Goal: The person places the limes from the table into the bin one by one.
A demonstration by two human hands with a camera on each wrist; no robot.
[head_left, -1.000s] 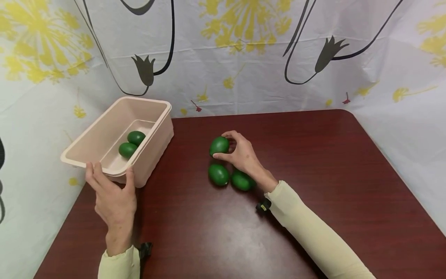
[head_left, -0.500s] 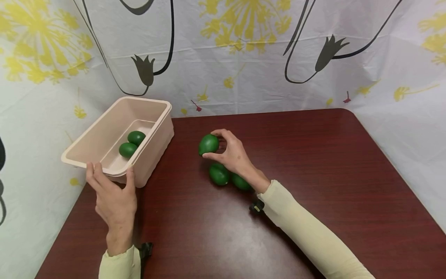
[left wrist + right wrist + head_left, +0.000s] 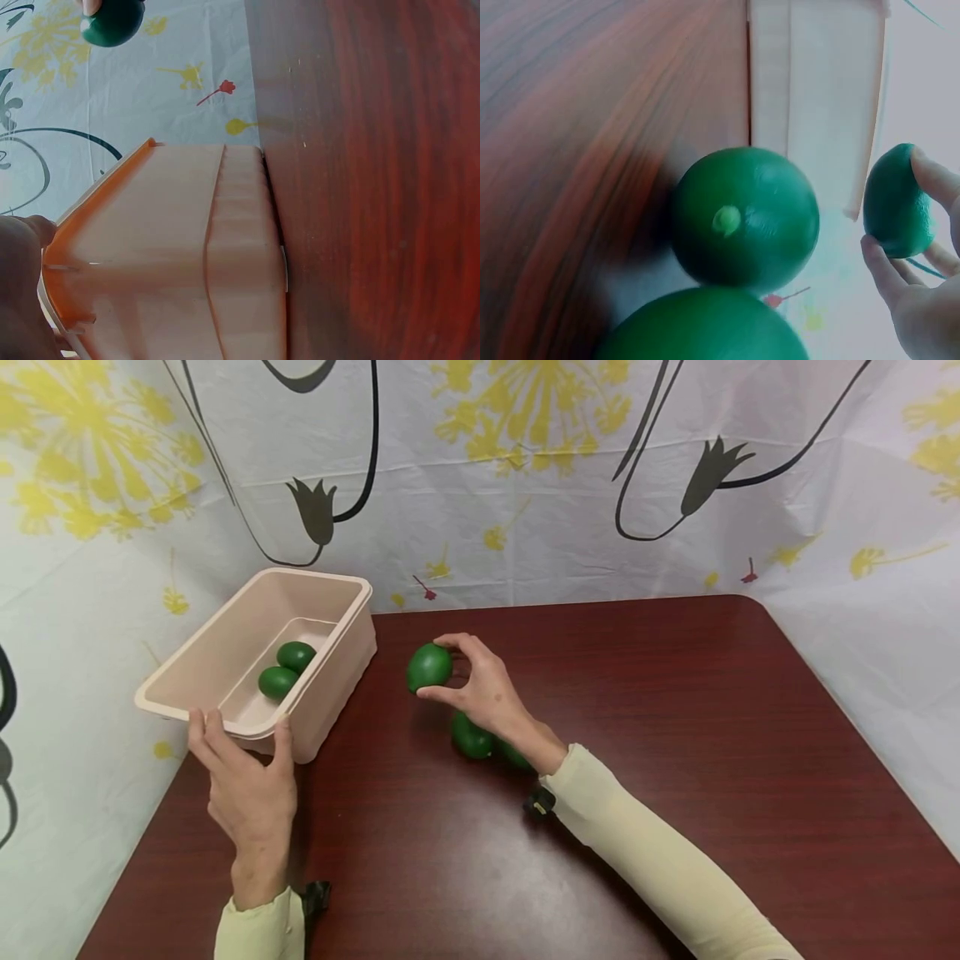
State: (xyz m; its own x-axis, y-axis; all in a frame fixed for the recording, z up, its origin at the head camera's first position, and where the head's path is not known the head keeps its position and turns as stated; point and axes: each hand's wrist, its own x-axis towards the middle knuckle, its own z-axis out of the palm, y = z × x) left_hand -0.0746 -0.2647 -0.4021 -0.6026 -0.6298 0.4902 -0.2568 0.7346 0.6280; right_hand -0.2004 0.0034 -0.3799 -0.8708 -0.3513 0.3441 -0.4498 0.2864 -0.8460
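Observation:
My right hand (image 3: 487, 693) holds a glossy green lime (image 3: 430, 667) above the table, thumb on the near side and fingers on the far side. Below that hand, two more limes lie on the table: one (image 3: 471, 737) shows mostly, the other (image 3: 516, 755) is largely hidden by the wrist. The right wrist view shows a lime with a small stem nub (image 3: 726, 220) close up. My left hand (image 3: 251, 789) grips the near corner of a pale pink plastic tub (image 3: 337, 668) at its rim. Two limes (image 3: 278, 682) lie together inside the tub.
The dark red-brown table (image 3: 637, 693) has a rounded far right corner. A white cloth (image 3: 525, 552) with yellow flowers and dark stems hangs behind it and along the sides. The tub stands at the table's far left, close to the cloth.
My right hand has carried the lime leftward, toward the tub. Its wrist now covers more of the limes on the table. The left hand and the tub have stayed in place.

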